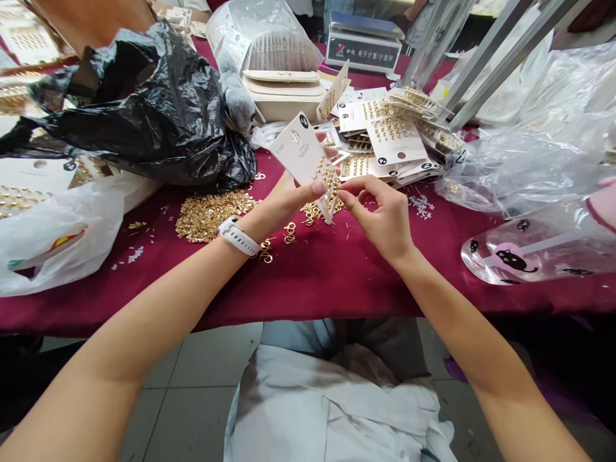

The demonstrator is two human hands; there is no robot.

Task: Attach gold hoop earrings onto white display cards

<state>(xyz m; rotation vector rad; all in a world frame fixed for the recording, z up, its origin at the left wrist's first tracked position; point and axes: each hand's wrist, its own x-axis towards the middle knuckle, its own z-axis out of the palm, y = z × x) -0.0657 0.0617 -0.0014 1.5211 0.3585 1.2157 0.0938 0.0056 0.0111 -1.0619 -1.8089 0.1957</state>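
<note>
Centrally, a stiff white rectangular card (301,151), studded with rows of small shiny gold earrings (328,174), is held tilted above the soft burgundy cloth (327,269). It is gripped by the left hand (283,202), with the thumb pressed on its face, the fingers curled behind and the wrist bent upward. Its lower edge is pinched by the right hand (385,215), fingertips closed tightly and knuckles raised. A glittering loose heap of gold rings (206,215) is spread near the left wrist, beside a crinkled black plastic bag (158,109).

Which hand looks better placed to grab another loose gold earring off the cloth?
Probably the right hand: its fingertips only pinch at the card, which the left hand grips; loose earrings lie just below.
</note>
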